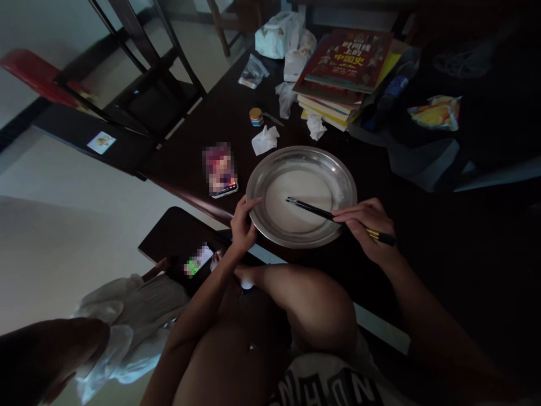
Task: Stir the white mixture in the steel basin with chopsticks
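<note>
Right hand (367, 225): fingers closed around a pair of dark chopsticks (321, 212), gripped toward their rear end, which sticks out past the knuckles. The tips lie over the pale, wet-looking floor of the metal basin (343, 179), near its centre; whether they touch the floor cannot be told.

Left hand (243, 224): thumb and fingers pinched on the basin's near-left rim, the index finger lying along the rim's top. The grasp is partial, not a full fist.

The basin sits flat on the dark table (203, 152), close to the table's near edge, with its near rim just inside that edge.

Clearances, taken from the basin:
- Left: a phone (220, 170) lies near the rim, apart from it.
- Far-left: a crumpled tissue (265, 139) just beyond the rim; behind it a small gold-lidded jar (255, 116).
- Far-right: a second crumpled tissue (315, 126), and behind it a stack of books (344, 73).
- Right: bare dark tabletop, the widest open stretch, too dim to judge in detail.
- Near side: the person's bare knee (313, 304) rises below the table edge.
</note>
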The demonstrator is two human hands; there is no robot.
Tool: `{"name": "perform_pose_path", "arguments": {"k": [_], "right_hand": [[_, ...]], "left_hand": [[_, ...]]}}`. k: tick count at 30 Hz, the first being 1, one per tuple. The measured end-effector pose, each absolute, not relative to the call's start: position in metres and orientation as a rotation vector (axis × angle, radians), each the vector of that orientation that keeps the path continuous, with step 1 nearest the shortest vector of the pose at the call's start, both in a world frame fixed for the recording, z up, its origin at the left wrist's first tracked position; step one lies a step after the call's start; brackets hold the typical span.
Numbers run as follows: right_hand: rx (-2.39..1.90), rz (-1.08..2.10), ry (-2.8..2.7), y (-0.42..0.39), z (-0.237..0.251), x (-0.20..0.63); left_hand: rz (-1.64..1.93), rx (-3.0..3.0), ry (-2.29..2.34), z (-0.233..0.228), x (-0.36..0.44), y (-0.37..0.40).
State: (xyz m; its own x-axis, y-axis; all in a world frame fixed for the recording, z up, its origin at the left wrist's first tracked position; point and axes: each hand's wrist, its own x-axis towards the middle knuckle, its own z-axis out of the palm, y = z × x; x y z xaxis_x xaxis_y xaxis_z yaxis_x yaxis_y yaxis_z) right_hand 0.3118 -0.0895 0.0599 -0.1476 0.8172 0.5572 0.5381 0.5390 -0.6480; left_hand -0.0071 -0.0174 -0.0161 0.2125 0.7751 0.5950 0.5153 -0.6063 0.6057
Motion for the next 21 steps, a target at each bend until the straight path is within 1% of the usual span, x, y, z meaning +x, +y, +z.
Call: {"name": "perform_pose_path", "arguments": {"k": [3,9,14,18,21], "right_hand": [[-1.105,0.345,-1.756,-0.0896,0.0598,0.3134],[-1.111,0.392,-1.855,-0.0902,0.0613,0.3116],[-1.104,0.368,-1.742,-0.091,0.0608,0.312],[-1.101,0.383,-1.836,-0.0906,0.0607,0.3105],[-1.134,0.364,-1.809,-0.0903,0.0602,0.3107]], "left_hand": [[1.36,2.229,1.209,-0.0156,-0.0068,-0.0171],[1.355,2.226,1.212,-0.0159,-0.0072,-0.0171],[1.328,2.212,1.247,-0.0163,-0.0073,-0.0176],[1.322,2.219,1.251,-0.0145,-0.0071,-0.018],[1.352,2.228,1.213,-0.0142,-0.0071,-0.0178]]}}
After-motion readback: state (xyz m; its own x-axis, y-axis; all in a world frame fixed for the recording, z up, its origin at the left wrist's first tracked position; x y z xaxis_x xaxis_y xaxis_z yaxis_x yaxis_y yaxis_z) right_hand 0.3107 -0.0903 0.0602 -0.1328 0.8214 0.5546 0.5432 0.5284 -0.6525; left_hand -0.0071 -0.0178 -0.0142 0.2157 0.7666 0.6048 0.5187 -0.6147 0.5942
